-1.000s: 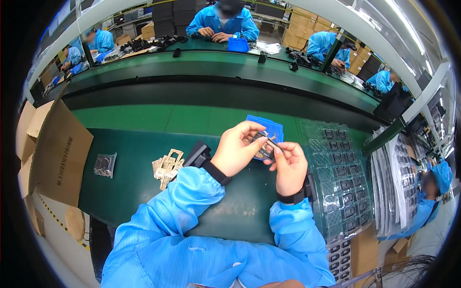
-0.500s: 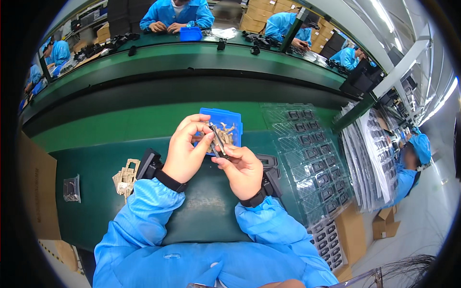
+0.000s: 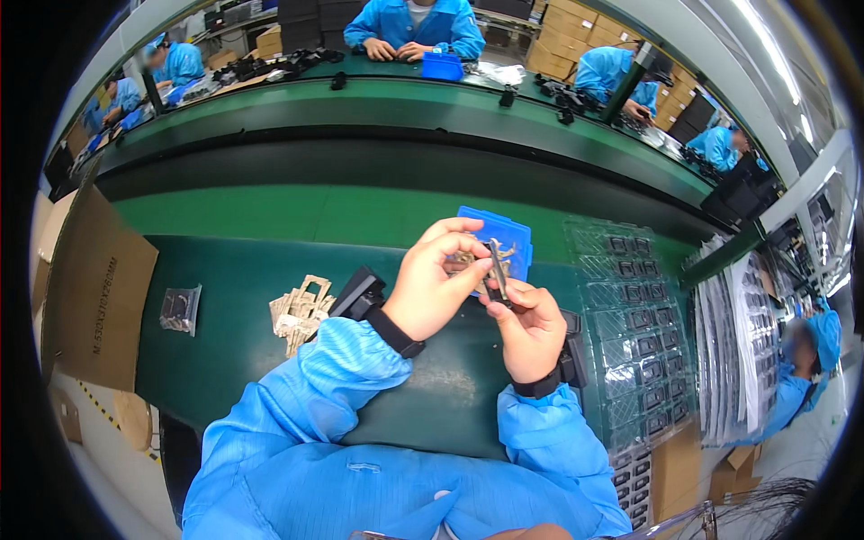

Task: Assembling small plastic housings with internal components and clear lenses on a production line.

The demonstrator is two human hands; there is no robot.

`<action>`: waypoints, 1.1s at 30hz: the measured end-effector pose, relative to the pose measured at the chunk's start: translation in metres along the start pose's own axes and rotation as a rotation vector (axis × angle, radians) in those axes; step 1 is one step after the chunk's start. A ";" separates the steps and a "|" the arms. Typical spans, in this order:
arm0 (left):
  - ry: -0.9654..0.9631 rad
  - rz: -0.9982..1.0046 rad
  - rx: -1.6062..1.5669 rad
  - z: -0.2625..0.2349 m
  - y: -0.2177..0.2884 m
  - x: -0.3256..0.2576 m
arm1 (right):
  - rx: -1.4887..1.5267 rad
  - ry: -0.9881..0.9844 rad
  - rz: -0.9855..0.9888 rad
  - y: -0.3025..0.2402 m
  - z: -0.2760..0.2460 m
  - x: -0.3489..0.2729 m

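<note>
Between my two hands is a small, thin black part with a light metallic-looking edge [image 3: 497,272], tilted and seen nearly edge-on. My left hand [image 3: 443,281] pinches its upper end between thumb and fingers. My right hand [image 3: 533,331] grips the lower end the same way, and the fingertips partly cover the part. Just beyond the hands stands an open blue plastic box [image 3: 525,263], partly hidden by them, with small curled tan pieces [image 3: 509,256] inside. Left of my left forearm lies a loose pile of flat tan frame-shaped pieces [image 3: 301,313].
Clear plastic trays [image 3: 630,342] with black frame parts lie on the right, beside upright stacked trays [image 3: 733,333]. A small bagged item [image 3: 180,310] and a large carton [image 3: 103,279] are at left. Across the green bench, co-workers in blue [image 3: 414,31] sit at another table.
The whole view has swung left, so the bench and hands appear further right. Both hands keep their pinch on the black part above the box's near side.
</note>
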State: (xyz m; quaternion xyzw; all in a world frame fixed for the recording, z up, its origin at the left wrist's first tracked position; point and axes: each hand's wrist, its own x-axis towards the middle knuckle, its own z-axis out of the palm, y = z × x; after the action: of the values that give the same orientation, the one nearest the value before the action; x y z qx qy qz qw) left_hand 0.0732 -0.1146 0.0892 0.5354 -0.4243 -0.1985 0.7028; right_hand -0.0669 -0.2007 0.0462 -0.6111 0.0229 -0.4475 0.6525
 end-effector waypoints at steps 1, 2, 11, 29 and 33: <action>0.001 -0.001 0.002 0.000 0.000 0.000 | -0.011 0.003 0.000 0.000 0.000 0.000; 0.003 -0.002 0.003 0.000 0.001 -0.001 | -0.023 0.006 0.001 0.000 0.001 0.000; 0.042 0.256 0.467 -0.007 -0.001 0.002 | 0.102 0.014 0.195 -0.011 -0.001 0.004; 0.078 0.103 0.128 0.002 0.011 -0.008 | 0.115 -0.003 0.084 -0.003 0.001 0.003; 0.080 0.182 0.261 0.000 0.002 -0.006 | 0.157 -0.002 0.132 -0.007 0.001 0.003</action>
State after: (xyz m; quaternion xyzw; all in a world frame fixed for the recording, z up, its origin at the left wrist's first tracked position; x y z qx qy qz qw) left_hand 0.0694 -0.1098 0.0885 0.5891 -0.4649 -0.0559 0.6585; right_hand -0.0682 -0.2009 0.0540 -0.5555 0.0273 -0.4034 0.7266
